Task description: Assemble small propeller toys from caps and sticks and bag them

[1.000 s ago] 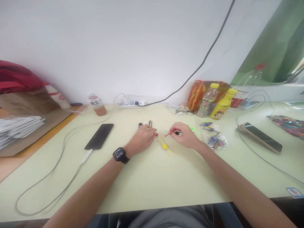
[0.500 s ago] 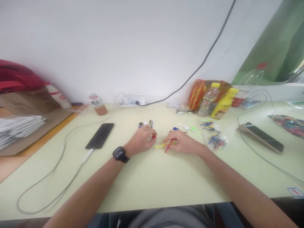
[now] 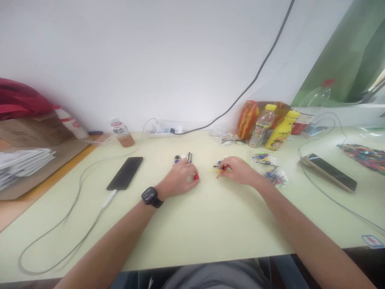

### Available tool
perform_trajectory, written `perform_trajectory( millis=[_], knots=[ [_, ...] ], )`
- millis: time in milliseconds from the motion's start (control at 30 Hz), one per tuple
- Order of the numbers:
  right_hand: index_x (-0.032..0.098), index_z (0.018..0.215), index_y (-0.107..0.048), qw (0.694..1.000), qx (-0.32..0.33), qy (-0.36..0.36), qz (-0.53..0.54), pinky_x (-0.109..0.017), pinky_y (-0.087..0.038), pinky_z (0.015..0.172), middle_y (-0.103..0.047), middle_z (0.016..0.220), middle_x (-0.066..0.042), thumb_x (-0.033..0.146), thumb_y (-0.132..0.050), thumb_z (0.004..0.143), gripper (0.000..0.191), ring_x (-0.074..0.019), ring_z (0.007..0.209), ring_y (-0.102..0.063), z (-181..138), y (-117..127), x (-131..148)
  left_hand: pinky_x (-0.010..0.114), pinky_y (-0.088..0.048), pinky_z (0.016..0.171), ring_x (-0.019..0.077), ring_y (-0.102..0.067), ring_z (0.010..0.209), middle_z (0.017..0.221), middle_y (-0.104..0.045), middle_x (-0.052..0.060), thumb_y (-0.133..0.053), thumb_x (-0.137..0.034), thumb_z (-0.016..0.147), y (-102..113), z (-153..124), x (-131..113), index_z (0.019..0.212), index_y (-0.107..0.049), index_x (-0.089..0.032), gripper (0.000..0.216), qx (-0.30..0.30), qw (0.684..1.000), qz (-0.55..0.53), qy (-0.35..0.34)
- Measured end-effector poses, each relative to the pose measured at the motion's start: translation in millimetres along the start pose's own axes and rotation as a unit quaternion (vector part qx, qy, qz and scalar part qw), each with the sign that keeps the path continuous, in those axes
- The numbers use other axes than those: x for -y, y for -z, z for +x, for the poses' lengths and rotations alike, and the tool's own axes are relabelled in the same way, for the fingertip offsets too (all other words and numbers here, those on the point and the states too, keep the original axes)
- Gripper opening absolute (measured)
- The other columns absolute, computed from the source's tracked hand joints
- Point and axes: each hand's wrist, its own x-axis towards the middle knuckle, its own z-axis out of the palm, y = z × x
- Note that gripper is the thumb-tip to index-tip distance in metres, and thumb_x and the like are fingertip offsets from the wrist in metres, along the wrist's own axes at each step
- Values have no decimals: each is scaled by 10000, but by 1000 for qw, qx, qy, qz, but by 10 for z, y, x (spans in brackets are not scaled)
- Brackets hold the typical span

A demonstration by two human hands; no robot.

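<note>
My left hand [image 3: 180, 178] rests on the pale green table [image 3: 192, 228], fingers curled around a small red round piece [image 3: 196, 176]; a black watch [image 3: 151, 196] sits on its wrist. Several tiny coloured pieces [image 3: 183, 157] lie just beyond its knuckles. My right hand [image 3: 237, 170] lies a little to the right, pinching a thin red stick [image 3: 221, 171] together with a yellow stick piece [image 3: 214, 170] against the table. A small blue piece [image 3: 219, 162] lies just beyond its fingertips.
A clear bag of coloured sticks [image 3: 272, 170] lies right of my right hand. A black phone [image 3: 125, 173] on a white cable lies left, another phone [image 3: 331, 172] right. Bottles [image 3: 270, 126], a power strip [image 3: 164, 130] and glasses [image 3: 233, 141] line the wall.
My right hand picked the yellow stick piece off the table and drew back to the right and away from me, holding it with the red stick. My left hand barely moved.
</note>
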Motion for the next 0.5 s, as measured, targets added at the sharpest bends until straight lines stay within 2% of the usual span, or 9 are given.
perform_trajectory(
  millis=[133,300,400,500],
  knots=[
    [224,980,-581,994,-43,-3,102,-297,-441,732,-671,900,-24,297,-662,886,144,-193,830,-609,-31,120,100,365,-518,834,225,-645,916,964,-700,59,-666,-333,907,-67,-6,-58,952,-653,-209,132,5,991,-115,72],
    [239,972,-482,972,-2,-17,235,-281,-416,660,-539,830,7,407,-478,1027,177,-159,727,-494,-112,236,264,308,-554,773,180,-679,815,903,-728,46,-724,-401,896,-156,49,-157,1089,-681,-189,290,15,946,-295,136],
    [234,962,-499,959,5,-20,281,-286,-423,687,-529,847,-2,460,-481,1033,238,-165,764,-490,-186,178,314,298,-564,736,171,-682,759,849,-728,57,-760,-412,873,-193,38,-239,1023,-720,-157,298,34,911,-377,167],
    [221,910,-523,944,-3,-31,329,-284,-401,650,-514,794,5,518,-513,1018,317,-156,717,-473,-271,57,356,281,-566,683,159,-676,703,791,-716,49,-792,-408,849,-240,-36,-328,981,-728,-145,301,49,873,-444,194]
  ],
)
